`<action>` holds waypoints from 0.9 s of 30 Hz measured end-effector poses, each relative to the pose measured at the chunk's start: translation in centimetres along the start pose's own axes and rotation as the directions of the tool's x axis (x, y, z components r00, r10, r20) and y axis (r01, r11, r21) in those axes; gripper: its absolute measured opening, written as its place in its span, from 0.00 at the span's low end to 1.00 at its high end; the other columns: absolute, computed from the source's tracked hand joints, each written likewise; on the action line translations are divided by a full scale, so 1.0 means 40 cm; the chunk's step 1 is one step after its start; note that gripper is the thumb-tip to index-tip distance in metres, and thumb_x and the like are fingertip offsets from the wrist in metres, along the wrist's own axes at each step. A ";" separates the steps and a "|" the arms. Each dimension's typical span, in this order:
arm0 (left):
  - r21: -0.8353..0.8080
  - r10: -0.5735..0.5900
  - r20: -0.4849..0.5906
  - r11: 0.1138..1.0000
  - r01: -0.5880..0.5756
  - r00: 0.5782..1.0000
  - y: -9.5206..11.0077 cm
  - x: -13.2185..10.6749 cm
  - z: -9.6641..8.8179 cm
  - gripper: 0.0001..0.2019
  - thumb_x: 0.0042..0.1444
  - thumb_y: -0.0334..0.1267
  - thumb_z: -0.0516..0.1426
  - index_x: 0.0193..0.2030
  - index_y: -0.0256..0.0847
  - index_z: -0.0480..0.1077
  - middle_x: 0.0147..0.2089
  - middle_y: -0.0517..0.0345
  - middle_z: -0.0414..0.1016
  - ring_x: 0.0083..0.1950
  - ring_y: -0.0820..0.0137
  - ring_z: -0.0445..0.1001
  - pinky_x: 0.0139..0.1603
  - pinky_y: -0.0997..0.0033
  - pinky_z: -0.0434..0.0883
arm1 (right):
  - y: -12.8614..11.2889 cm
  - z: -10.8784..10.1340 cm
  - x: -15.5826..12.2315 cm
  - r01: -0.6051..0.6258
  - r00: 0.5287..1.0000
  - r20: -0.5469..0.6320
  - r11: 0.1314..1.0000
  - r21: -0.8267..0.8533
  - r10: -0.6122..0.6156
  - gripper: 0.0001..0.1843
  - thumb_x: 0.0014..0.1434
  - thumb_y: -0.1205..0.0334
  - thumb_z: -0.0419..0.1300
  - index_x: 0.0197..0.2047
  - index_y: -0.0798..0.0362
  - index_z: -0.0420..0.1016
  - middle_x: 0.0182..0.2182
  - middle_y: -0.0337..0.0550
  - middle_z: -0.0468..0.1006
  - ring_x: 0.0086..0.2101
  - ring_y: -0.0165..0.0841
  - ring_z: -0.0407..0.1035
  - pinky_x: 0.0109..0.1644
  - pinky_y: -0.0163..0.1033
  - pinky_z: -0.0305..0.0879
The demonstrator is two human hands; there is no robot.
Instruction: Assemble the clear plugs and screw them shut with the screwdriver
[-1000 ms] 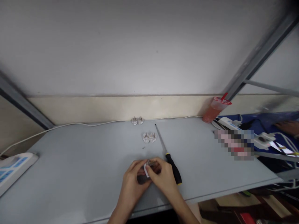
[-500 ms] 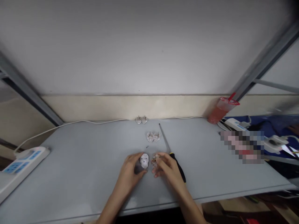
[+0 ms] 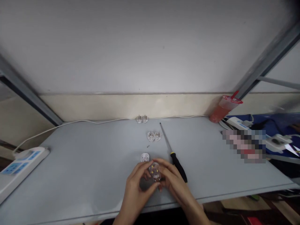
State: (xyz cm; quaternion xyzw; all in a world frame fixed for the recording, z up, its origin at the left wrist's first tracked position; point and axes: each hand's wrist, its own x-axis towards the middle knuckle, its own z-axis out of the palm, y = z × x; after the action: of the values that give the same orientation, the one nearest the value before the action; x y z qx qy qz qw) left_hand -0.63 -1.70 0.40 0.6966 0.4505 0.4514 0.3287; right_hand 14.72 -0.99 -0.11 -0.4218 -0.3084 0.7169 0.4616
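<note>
Between my two hands is a clear plug body (image 3: 155,172) with brass-coloured contacts inside. My left hand (image 3: 137,179) has its fingertips and thumb at the body's left edge, while my right hand (image 3: 172,179) grips it from the right. Just beyond my left fingers, a white plug cover (image 3: 145,157) with small holes lies on the table. A small screw (image 3: 148,146) rests farther back. Right of my right hand lies a screwdriver (image 3: 177,162) with a black handle and yellow collar, its shaft pointing away from me.
Clear plugs with pins up (image 3: 154,135) sit mid-table, and another pair (image 3: 142,118) stands by the wall. A white cable (image 3: 105,122) runs along the back. A power strip (image 3: 23,167) is at left; a red drink cup (image 3: 225,108) and a pixelated item (image 3: 246,147) are at right.
My left hand has let go of the white plug cover, which now lies on the table. It has moved right to the clear plug body, which my right hand has brought nearer me.
</note>
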 end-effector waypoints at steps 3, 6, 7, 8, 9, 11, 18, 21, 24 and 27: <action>-0.048 -0.027 -0.004 0.999 0.027 1.000 -0.004 0.003 0.011 0.27 0.45 0.26 0.63 0.54 0.46 0.70 0.46 0.55 0.74 0.34 0.70 0.74 0.38 0.67 0.76 | 0.006 -0.004 0.002 0.004 1.000 -0.001 1.000 -0.023 -0.004 0.25 0.53 0.49 0.62 0.51 0.54 0.70 0.32 0.44 0.75 0.27 0.29 0.70 0.20 0.28 0.63; -0.057 -0.058 -0.007 0.997 0.058 0.998 -0.005 0.005 0.020 0.27 0.43 0.24 0.62 0.53 0.45 0.70 0.45 0.56 0.74 0.35 0.70 0.73 0.38 0.67 0.76 | 0.006 -0.007 0.004 0.014 1.000 -0.022 0.998 -0.067 -0.016 0.25 0.52 0.49 0.62 0.50 0.54 0.71 0.33 0.44 0.75 0.27 0.30 0.70 0.20 0.30 0.65; -0.053 -0.064 -0.011 0.997 0.064 0.998 -0.006 0.005 0.023 0.27 0.42 0.24 0.62 0.53 0.44 0.70 0.45 0.56 0.74 0.35 0.70 0.73 0.38 0.67 0.76 | 0.004 -0.009 0.004 0.021 0.999 -0.034 0.996 -0.085 -0.024 0.25 0.52 0.49 0.63 0.50 0.54 0.71 0.33 0.44 0.75 0.28 0.30 0.70 0.21 0.30 0.67; -0.044 -0.069 -0.018 0.997 0.069 0.997 -0.006 0.005 0.027 0.27 0.42 0.24 0.61 0.52 0.44 0.70 0.45 0.55 0.74 0.35 0.69 0.73 0.38 0.67 0.76 | 0.003 -0.009 0.003 0.027 0.999 -0.044 0.994 -0.105 -0.031 0.25 0.52 0.49 0.63 0.50 0.54 0.71 0.34 0.44 0.76 0.28 0.30 0.70 0.21 0.31 0.68; -0.033 -0.072 -0.027 0.997 0.071 0.997 -0.006 0.004 0.031 0.27 0.42 0.24 0.61 0.53 0.43 0.70 0.44 0.55 0.75 0.36 0.69 0.73 0.38 0.67 0.76 | 0.001 -0.010 0.003 0.032 0.998 -0.054 0.992 -0.124 -0.039 0.25 0.51 0.50 0.63 0.50 0.54 0.72 0.34 0.44 0.76 0.28 0.30 0.70 0.22 0.31 0.68; -0.010 -0.075 -0.055 0.997 0.075 0.996 -0.007 0.003 0.039 0.27 0.42 0.26 0.61 0.52 0.43 0.70 0.44 0.55 0.75 0.37 0.67 0.74 0.39 0.66 0.76 | -0.003 -0.009 0.000 0.042 0.996 -0.067 0.987 -0.157 -0.053 0.26 0.52 0.50 0.63 0.51 0.54 0.71 0.32 0.43 0.75 0.26 0.29 0.70 0.22 0.31 0.69; -0.018 -0.092 -0.148 0.996 0.091 0.985 -0.009 0.004 0.045 0.21 0.48 0.29 0.60 0.51 0.42 0.72 0.40 0.56 0.76 0.37 0.68 0.75 0.39 0.67 0.77 | -0.018 0.007 -0.012 0.070 0.997 -0.023 0.969 -0.238 -0.078 0.30 0.54 0.47 0.60 0.56 0.51 0.67 0.34 0.42 0.74 0.26 0.28 0.70 0.20 0.32 0.70; -0.151 -0.161 -0.133 0.979 0.140 0.978 -0.010 0.003 0.040 0.20 0.47 0.30 0.60 0.50 0.42 0.73 0.41 0.56 0.76 0.34 0.70 0.76 0.38 0.69 0.78 | -0.023 0.008 -0.020 0.082 0.997 0.017 0.960 -0.268 -0.080 0.34 0.57 0.45 0.58 0.62 0.51 0.60 0.30 0.41 0.74 0.24 0.29 0.70 0.21 0.32 0.70; -0.293 -0.253 -0.084 0.931 0.219 0.964 -0.011 0.003 0.033 0.21 0.47 0.31 0.61 0.50 0.42 0.73 0.44 0.55 0.76 0.33 0.72 0.77 0.35 0.71 0.79 | -0.024 0.000 -0.026 0.113 0.993 0.019 0.931 -0.346 -0.113 0.34 0.61 0.46 0.53 0.66 0.49 0.53 0.36 0.45 0.76 0.21 0.25 0.69 0.21 0.32 0.70; -0.313 -0.310 -0.033 0.906 0.284 0.950 -0.009 0.002 0.025 0.22 0.46 0.31 0.61 0.50 0.42 0.73 0.48 0.53 0.74 0.32 0.73 0.77 0.32 0.74 0.78 | -0.031 -0.015 -0.023 0.284 0.942 0.026 0.756 -0.590 -0.335 0.27 0.65 0.50 0.47 0.64 0.50 0.56 0.48 0.52 0.73 0.20 0.22 0.67 0.22 0.31 0.69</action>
State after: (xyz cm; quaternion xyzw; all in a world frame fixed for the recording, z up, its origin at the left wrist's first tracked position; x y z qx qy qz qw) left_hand 0.21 -1.55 -0.25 0.5417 0.4893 0.4882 0.4784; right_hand 15.97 -1.34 0.96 -0.5152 -0.5604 0.4825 0.4332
